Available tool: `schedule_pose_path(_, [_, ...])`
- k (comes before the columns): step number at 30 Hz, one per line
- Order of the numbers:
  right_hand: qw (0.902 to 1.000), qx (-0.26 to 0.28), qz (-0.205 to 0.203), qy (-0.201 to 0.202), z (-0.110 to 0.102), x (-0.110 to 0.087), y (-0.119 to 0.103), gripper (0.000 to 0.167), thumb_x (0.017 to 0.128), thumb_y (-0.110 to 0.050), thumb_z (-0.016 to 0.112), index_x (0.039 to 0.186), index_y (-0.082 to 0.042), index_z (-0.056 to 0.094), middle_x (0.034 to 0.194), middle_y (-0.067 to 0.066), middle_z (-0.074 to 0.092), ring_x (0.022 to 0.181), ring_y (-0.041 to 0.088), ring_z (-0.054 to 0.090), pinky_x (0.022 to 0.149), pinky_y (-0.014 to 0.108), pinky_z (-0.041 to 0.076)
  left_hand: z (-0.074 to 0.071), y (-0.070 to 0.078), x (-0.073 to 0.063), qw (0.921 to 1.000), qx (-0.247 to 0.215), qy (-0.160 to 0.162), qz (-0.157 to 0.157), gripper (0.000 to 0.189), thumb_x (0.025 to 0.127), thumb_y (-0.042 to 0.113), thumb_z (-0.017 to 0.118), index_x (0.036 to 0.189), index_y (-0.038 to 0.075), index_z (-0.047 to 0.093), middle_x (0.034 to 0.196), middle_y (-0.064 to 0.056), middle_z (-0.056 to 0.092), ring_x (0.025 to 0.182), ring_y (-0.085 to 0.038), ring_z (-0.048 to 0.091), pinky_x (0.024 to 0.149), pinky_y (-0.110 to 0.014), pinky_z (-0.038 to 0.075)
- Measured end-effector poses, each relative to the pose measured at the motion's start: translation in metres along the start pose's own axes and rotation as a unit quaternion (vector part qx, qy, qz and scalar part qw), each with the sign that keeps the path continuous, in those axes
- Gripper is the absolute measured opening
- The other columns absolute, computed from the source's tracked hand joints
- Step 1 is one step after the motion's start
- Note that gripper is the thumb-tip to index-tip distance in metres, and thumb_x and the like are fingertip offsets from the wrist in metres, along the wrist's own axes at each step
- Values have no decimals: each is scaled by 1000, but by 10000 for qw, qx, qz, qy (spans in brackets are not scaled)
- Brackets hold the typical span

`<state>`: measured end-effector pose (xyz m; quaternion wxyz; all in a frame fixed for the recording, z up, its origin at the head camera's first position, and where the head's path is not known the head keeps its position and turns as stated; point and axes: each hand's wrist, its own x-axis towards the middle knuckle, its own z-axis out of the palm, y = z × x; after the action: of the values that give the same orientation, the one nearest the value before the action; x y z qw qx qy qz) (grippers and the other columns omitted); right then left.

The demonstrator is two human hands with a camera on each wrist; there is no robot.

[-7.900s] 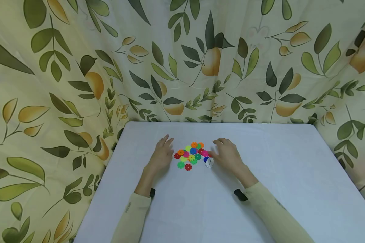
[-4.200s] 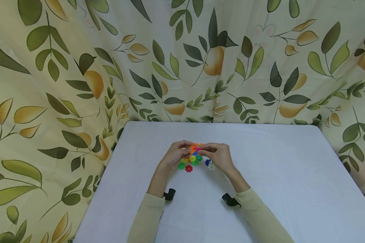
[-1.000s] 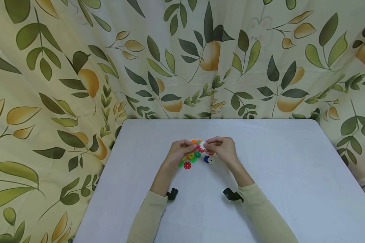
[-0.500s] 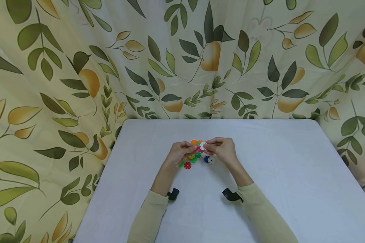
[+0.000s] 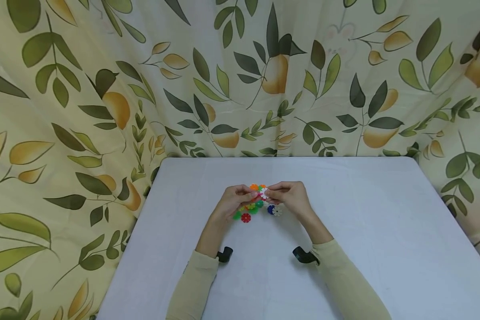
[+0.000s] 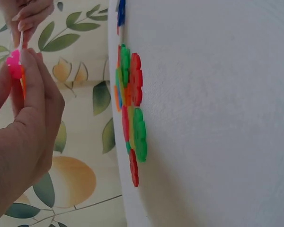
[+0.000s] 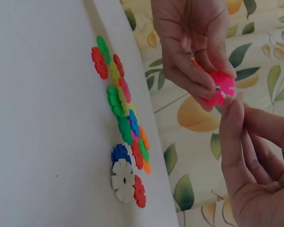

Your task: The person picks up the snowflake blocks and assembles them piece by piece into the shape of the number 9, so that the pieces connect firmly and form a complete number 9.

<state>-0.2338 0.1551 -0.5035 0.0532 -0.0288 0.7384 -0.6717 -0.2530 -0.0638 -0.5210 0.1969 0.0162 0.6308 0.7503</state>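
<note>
In the head view my left hand [image 5: 233, 203] and right hand [image 5: 291, 195] meet above a pile of plastic interlocking discs. Between left thumb and fingers I grip a pink disc [image 7: 221, 87], with an orange disc [image 6: 23, 81] beside it, mostly covered by the fingers. My right thumb and fingertips pinch a white disc [image 5: 263, 193] that stands edge-on at the pink one in the left wrist view. Below lie the loose notched discs, among them a red disc [image 5: 246, 218], a green disc [image 7: 115, 100], a blue disc [image 5: 270, 210] and another white disc [image 7: 122, 180].
The discs lie on a white-covered table [image 5: 344, 213], some overlapping. A curtain [image 5: 144, 89] printed with leaves and fruit hangs behind the table and along its left side. Each wrist wears a black camera mount, such as the right mount [image 5: 304, 255].
At first both hands flanked the pile. Later the left held an orange disc and the right a pink one; then the right took a white disc. Over the last second, the hands barely move.
</note>
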Motion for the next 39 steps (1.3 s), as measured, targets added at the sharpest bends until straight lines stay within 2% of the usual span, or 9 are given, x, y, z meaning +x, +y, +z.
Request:
schedule_pose_path(5, [9999,79,38,-132,-3,2,3,24,95,-9,77,110,10,75,102,22,77,80,23,78,76,35,62,-2,1,-1,9997,164,-162,110,16,97,7,74,110,0,70,111,-12,70,98,-23,73,94,-33,58])
schedule_pose_path(10, [10000,-5,11,-86,-1,1,4,27,97,-9,76,115,10,74,106,21,77,81,18,78,77,31,62,-5,0,-1,9985,380,-364,140,28,101,11,70,127,1,69,127,-14,67,108,-23,69,99,-33,56])
schedule_pose_path(14, [9999,19,115,33,2,0,3,27,96,-11,78,116,7,74,106,20,76,81,18,78,76,30,62,-6,0,0,9967,632,-518,26,32,103,19,67,130,2,69,130,-10,65,111,-22,68,99,-30,54])
schedule_pose_path(17, [9998,31,196,59,3,0,3,28,95,-13,79,116,6,74,106,20,76,83,21,78,79,33,62,-7,0,-1,9948,798,-632,-52,34,104,22,66,131,2,69,128,-10,66,108,-21,67,96,-29,54])
schedule_pose_path(22, [9998,65,203,-5,2,1,3,29,95,-11,78,117,8,73,106,22,75,87,25,78,85,42,61,-8,1,-1,9902,1049,-921,-45,36,105,21,63,135,1,66,130,-12,66,108,-23,64,89,-29,52])
schedule_pose_path(26, [9997,107,207,-41,1,1,3,28,95,-8,78,117,9,72,107,24,75,87,25,78,85,41,60,-8,1,0,9890,1035,-1055,-23,36,105,18,61,136,0,62,130,-16,67,110,-26,66,86,-29,53])
schedule_pose_path(33, [9998,7,168,-56,2,0,1,25,94,-7,78,113,8,74,105,24,75,90,33,78,85,45,60,-8,2,-1,9880,1215,-948,61,35,105,20,64,136,3,64,127,-12,68,104,-23,69,82,-30,55])
schedule_pose_path(36, [9992,-394,28,23,-1,0,2,24,94,-8,78,113,7,74,102,21,77,91,38,77,83,47,61,-8,2,-2,9885,1277,-814,8,34,104,22,66,134,6,65,128,-10,66,105,-23,68,85,-31,56])
schedule_pose_path(39, [9937,-1102,-129,175,-4,1,5,24,94,-11,78,112,5,75,97,15,78,89,38,77,81,47,62,-9,2,-2,9893,1296,-666,-68,32,104,22,66,133,8,66,128,-8,66,105,-21,66,89,-33,57])
